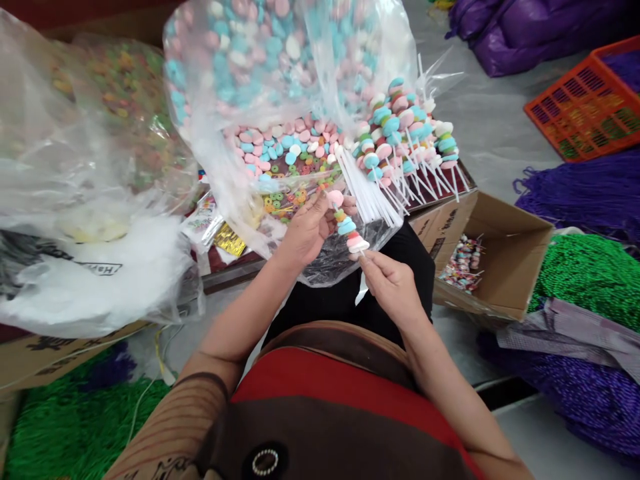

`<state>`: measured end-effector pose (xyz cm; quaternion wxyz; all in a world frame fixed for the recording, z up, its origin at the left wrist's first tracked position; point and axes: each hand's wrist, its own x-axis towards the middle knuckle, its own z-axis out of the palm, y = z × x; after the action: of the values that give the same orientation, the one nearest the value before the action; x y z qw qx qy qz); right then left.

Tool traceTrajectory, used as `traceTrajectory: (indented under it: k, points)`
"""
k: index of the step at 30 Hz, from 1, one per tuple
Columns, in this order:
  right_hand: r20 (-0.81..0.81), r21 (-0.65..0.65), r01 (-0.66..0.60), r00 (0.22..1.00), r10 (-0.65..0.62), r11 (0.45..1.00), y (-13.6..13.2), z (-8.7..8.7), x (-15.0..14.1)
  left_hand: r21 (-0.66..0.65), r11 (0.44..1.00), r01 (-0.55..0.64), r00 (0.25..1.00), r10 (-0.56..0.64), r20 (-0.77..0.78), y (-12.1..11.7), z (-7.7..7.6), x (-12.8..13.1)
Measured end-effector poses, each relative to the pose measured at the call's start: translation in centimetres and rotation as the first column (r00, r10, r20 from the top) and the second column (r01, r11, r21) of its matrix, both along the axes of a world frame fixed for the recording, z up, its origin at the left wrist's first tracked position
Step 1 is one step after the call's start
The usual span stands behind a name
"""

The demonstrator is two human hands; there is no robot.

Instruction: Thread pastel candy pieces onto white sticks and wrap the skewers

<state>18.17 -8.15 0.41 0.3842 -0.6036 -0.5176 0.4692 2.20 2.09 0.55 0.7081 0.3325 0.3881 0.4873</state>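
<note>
A candy skewer point(346, 227) of pink, blue and white sweets with small gummy rings between them slants in front of my lap. My right hand point(393, 283) is closed on its white stick, just below the lowest white sweet. At the top end, the fingers of my left hand point(307, 230) pinch around a pink marshmallow-like sweet point(335, 198). Beyond my hands lie loose pink, blue and white sweets point(290, 141) and gummy rings point(287, 200). A bundle of white sticks point(365, 190) lies beside them, near several filled skewers point(400, 133).
A large clear bag of sweets point(270, 53) stands behind the loose ones. Bags of gummy rings point(125, 100) and white packaging point(95, 280) are at left. On the right are an open cardboard box point(515, 260) with wrapped sweets, an orange crate point(590, 100) and green bead strands point(590, 280).
</note>
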Motion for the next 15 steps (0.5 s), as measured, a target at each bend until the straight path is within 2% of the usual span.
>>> traceTrajectory:
  k: [5,10,15]
  points:
    - [-0.021,-0.024,0.018,1.0,-0.018,1.0,-0.1,0.3,0.0,0.137,0.99,-0.039,0.99,0.057,-0.131,-0.1,-1.3,-0.3]
    - [-0.053,-0.079,0.017,0.998,-0.022,0.997,-0.3,1.5,-0.2,0.31,0.949,-0.05,0.919,0.166,-0.359,-0.4,-2.3,-0.7]
    - [-0.099,-0.113,0.032,0.994,-0.043,0.993,-0.3,2.3,-0.5,0.367,0.93,-0.018,0.891,0.181,-0.417,-1.1,-2.8,-0.7]
